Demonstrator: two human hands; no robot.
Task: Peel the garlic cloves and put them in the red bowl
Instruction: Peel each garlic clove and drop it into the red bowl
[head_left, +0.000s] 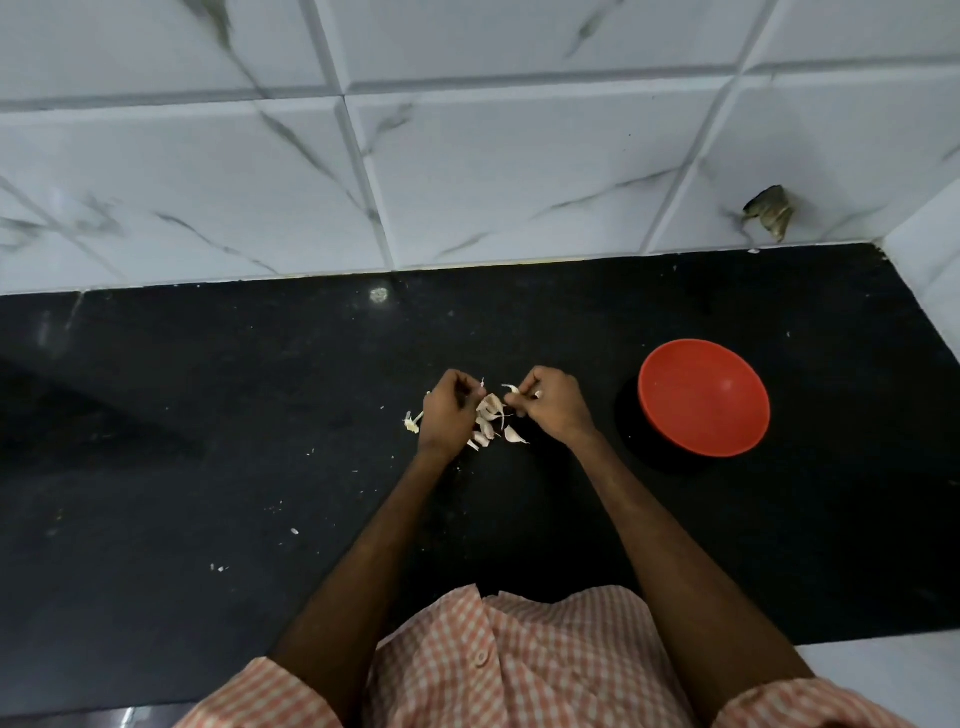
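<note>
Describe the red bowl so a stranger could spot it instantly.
Find the black countertop below the wall tiles. Right of the person's right hand sits the red bowl. Unlike the pale garlic cloves nearby, it is round and empty.

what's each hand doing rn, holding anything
left hand: curled, pinching a sliver of garlic skin
right hand: pinching a garlic clove

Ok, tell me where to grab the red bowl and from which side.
On the red bowl, pinch the left rim, thumb inside, coming from the left, the side nearest the right hand. It stands upright, mouth open, with a smooth round wall and no handle, so the rim is the only grip.
</note>
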